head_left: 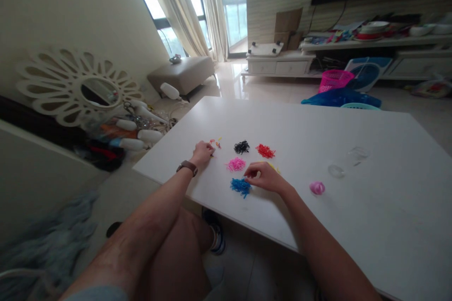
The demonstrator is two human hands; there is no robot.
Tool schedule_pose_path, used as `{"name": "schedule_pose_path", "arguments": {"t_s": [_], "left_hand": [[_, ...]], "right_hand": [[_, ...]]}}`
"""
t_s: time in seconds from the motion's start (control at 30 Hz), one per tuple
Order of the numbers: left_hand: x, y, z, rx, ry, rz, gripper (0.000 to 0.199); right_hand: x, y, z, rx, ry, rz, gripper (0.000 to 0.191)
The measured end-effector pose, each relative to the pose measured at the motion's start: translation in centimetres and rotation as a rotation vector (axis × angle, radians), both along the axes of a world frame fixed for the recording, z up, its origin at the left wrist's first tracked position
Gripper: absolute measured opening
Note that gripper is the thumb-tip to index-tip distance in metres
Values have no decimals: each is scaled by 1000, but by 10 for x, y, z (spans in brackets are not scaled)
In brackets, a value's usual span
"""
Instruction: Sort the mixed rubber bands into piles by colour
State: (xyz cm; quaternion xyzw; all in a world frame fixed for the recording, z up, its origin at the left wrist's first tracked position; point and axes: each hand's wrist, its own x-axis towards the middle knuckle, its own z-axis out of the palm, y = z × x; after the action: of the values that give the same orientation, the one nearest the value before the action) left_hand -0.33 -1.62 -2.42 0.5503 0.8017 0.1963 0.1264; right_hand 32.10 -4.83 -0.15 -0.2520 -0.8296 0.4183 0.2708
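Observation:
Small loops that look like rubber bands lie on the white table in colour-sorted piles. My left hand (203, 153) rests at the left, fingertips pinched together beside a few mixed loose bands (218, 145); whatever they hold is too small to make out. With curled, pinching fingers, my right hand (263, 176) is at the right edge of the blue pile (240, 186). Any band between those fingers cannot be seen. Beyond the blue lies a pink pile (236, 164), then a black pile (241, 146) and a red pile (265, 151). Yellow bands (274, 168) show partly behind my right hand.
On the right of the table (353, 225) are a pink shiny bundle (317, 188), a clear round lid (336, 170) and a clear container (358, 153). A pink basket (334, 81) and a blue plastic bag (341, 98) stand past the far edge.

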Motion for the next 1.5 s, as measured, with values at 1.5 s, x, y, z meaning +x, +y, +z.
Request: {"name": "schedule_pose_path", "arguments": {"t_s": [1.5], "left_hand": [[136,-23,47,-203,-1288,-351,28]], "right_hand": [[0,3,-1,190,149,-457,5]]}}
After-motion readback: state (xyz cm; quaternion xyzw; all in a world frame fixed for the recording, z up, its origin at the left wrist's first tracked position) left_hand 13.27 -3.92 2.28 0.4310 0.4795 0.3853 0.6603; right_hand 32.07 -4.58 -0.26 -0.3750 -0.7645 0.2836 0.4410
